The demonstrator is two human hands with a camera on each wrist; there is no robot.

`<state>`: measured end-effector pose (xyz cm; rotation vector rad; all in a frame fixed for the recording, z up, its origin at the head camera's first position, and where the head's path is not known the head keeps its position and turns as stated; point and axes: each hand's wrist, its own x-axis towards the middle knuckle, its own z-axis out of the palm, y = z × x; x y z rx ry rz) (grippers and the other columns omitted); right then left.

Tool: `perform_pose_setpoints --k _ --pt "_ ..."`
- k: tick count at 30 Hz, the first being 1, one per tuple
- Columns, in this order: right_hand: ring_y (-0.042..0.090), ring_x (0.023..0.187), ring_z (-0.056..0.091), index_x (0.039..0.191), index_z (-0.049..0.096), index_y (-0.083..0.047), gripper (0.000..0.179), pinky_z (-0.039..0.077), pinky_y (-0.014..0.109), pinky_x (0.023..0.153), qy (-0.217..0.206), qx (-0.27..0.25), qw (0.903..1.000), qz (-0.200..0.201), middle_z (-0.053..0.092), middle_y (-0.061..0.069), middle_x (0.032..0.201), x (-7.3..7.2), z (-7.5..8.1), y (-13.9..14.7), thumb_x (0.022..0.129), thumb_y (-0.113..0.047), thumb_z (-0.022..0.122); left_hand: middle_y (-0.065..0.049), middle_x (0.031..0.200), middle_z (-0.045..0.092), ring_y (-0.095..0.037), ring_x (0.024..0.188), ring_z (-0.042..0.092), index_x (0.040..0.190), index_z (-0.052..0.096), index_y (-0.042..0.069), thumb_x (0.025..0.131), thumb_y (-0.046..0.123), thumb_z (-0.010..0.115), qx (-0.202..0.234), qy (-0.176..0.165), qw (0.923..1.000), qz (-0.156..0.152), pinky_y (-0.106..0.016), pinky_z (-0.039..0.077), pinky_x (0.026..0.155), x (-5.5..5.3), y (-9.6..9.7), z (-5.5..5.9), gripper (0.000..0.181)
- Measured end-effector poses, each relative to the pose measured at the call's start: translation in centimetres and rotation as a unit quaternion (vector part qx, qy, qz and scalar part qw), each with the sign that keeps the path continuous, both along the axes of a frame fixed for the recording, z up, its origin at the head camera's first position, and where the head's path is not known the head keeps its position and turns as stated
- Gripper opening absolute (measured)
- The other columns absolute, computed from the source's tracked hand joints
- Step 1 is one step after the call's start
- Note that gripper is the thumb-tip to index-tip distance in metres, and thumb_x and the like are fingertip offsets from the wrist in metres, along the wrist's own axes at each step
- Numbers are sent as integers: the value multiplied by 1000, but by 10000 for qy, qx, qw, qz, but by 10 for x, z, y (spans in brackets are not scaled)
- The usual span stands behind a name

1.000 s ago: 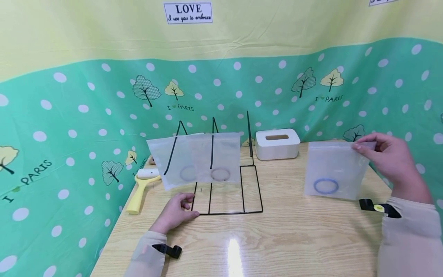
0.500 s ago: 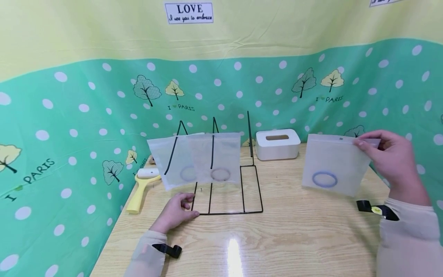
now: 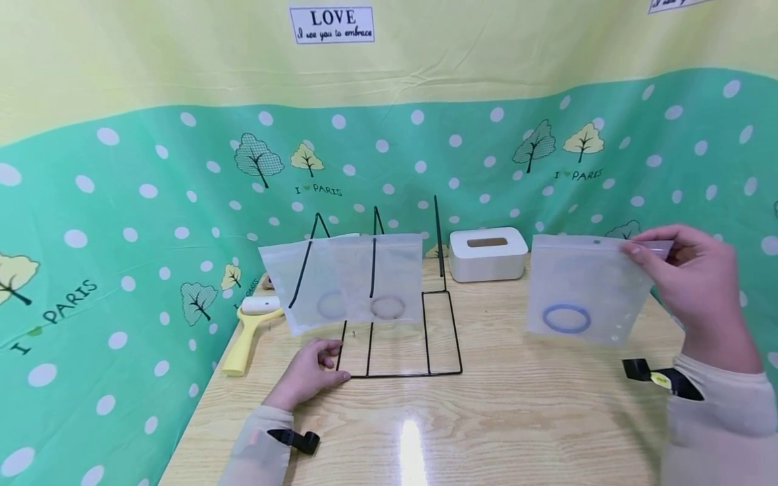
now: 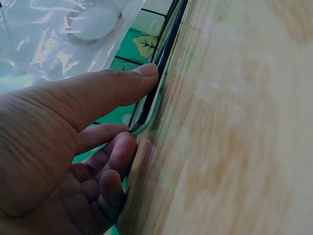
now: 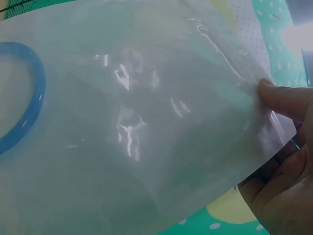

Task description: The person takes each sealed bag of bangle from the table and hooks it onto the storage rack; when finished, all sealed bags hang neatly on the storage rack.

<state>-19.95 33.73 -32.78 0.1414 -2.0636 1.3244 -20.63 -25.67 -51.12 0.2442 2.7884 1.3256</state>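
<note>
My right hand (image 3: 689, 283) pinches the top right corner of a translucent zip bag (image 3: 602, 277). A blue bangle (image 3: 566, 318) lies low inside it, and in the right wrist view the thumb (image 5: 281, 100) presses on the bag's edge. On the left, my left hand (image 3: 310, 371) holds the front left corner of a black wire rack (image 3: 413, 373), thumb on the wire and fingers curled beside it. Two more zip bags hang on the rack's arms, a left bag (image 3: 298, 270) and a right bag (image 3: 404, 270), each with a ring-shaped bangle inside.
A white tissue box (image 3: 487, 260) stands behind the rack on the right. Left of the rack lies a yellow-handled lint roller (image 3: 243, 344). The rack's right upright (image 3: 438, 236) carries no bag. A patterned curtain (image 3: 389, 155) closes off the wooden table's back and left side.
My right hand has raised the bag a little, and its lower edge has swung slightly left. The left hand and the rack have stayed in place.
</note>
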Motion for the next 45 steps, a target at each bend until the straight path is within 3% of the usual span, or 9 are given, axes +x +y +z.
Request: perform_pose_setpoints --k 12,18,22,27,34,45 --pt "11 71 65 104 70 19 18 51 14 64 424 -398 9978 315 77 -1 91 8 8 -19 90 10 76 -7 111 64 -18 87 59 135 66 1 74 18 97 -98 83 9999 8 -29 49 75 -1 0 -1 70" --pt "14 72 69 100 65 25 15 54 16 65 907 -1212 9807 1238 77 8 90 12 11 -25 88 18 72 -7 112 64 -18 88 59 135 66 1 75 19 97 -103 99 9999 -5 -29 50 75 -1 0 -2 70" --pt "15 73 71 99 64 27 15 55 16 67 1080 -1525 9688 1625 77 11 90 15 12 -29 87 22 70 -6 112 65 -17 88 59 136 66 2 75 20 97 -134 90 9999 -23 -29 50 75 -1 -1 -4 71" --pt "17 75 73 98 62 28 16 56 18 68 1166 -1716 9607 1843 77 14 90 21 13 -36 87 22 70 -5 113 64 -17 88 59 137 65 3 75 19 97 -101 36 9999 -29 -30 50 77 -2 -1 -4 71" --pt "21 75 74 96 58 32 17 58 21 68 1568 -1992 9373 2391 76 19 90 25 13 -50 83 29 68 -5 112 65 -17 89 59 137 66 4 75 19 97 -136 58 9999 -37 -30 51 76 -4 -1 -6 71" --pt "22 71 72 95 58 32 17 57 22 64 1728 -2064 9258 2652 76 21 89 25 12 -70 80 33 66 -6 112 65 -17 89 59 135 66 1 75 19 97 -41 104 9999 -42 -30 50 75 -5 -2 -7 71"
